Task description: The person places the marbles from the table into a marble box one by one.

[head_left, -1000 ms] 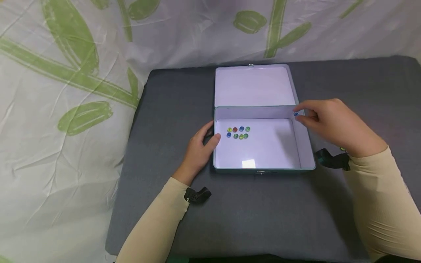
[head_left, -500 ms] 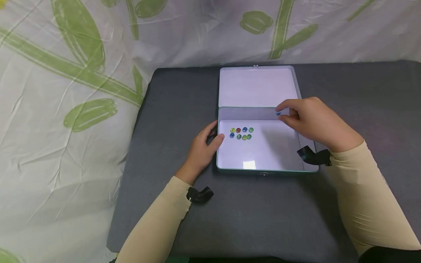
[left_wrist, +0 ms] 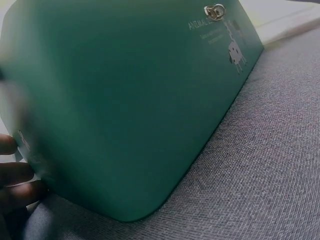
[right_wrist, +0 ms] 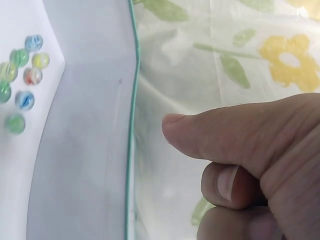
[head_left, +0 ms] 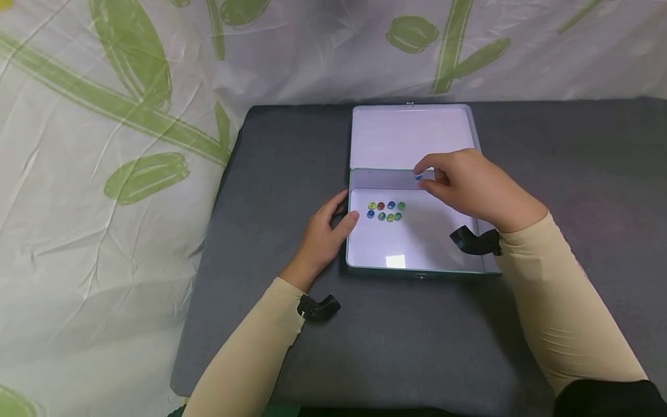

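A green metal box (head_left: 385, 271) with a white inside lies on the grey table, its lid (head_left: 414, 136) folded back. At its left side my left hand (head_left: 322, 240) holds the wall, thumb over the rim and fingers outside; in the left wrist view some of these fingers (left_wrist: 17, 172) touch the green wall (left_wrist: 115, 110). Above the box's back part, my right hand (head_left: 464, 182) pinches a blue marble (head_left: 418, 178) between thumb and index finger. The right wrist view hides that marble behind the thumb. Several glass marbles (head_left: 391, 218) lie on the box floor, left of the middle.
The grey cloth-covered table (head_left: 260, 347) extends around the box. Behind it and to the left hangs a pale curtain (head_left: 312, 52) with green leaf prints. A small metal clasp (left_wrist: 215, 12) sits on the box's front. Black straps with cameras (head_left: 319, 308) are on both wrists.
My right hand has moved left with the blue marble, from the box's right wall to above its back part. The left hand stays on the box; the view shifts slightly.
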### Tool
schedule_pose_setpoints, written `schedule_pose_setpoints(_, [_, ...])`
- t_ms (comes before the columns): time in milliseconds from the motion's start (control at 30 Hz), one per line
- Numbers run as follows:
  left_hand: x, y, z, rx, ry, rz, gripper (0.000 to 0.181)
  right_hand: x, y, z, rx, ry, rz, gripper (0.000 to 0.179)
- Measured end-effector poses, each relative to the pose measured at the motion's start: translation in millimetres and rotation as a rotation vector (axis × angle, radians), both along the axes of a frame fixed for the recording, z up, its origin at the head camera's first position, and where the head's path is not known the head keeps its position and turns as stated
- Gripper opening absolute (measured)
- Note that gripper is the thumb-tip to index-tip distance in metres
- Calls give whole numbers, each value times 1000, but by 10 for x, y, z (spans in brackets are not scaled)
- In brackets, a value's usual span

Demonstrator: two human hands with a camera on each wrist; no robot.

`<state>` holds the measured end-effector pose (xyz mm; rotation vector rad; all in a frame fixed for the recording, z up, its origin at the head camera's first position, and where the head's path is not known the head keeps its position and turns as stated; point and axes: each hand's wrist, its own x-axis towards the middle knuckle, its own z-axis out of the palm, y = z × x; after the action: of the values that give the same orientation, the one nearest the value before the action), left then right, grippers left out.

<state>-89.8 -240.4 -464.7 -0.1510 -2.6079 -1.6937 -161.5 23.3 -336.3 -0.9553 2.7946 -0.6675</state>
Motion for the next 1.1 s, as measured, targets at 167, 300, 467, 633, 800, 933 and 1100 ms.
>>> schedule_pose_setpoints(167, [2, -1, 10, 6, 15, 0, 68, -25, -116, 6, -6, -3, 25, 18])
schedule_pose_setpoints(300, [13, -5, 28, 0, 13, 0, 67, -48, -194, -25, -28, -12, 45, 18])
schedule_pose_setpoints(467, [23, 2, 42, -7, 9, -2, 66, -70, -252, -91, -41, -47, 63, 18])
schedule_pose_setpoints(633, [29, 10, 48, -13, 12, -2, 67, -89, -287, -189, -32, -90, 80, 17])
schedule_pose_setpoints(800, [28, 11, 56, -11, 11, -8, 64, -115, -313, -298, -15, -132, 84, 17])
schedule_pose_setpoints(933, [23, 2, 63, 1, 9, -7, 63, -151, -336, -384, 14, -158, 89, 17])
schedule_pose_setpoints(1100, [12, -18, 68, 0, 7, -5, 63, -198, -355, -485, 18, -195, 96, 14])
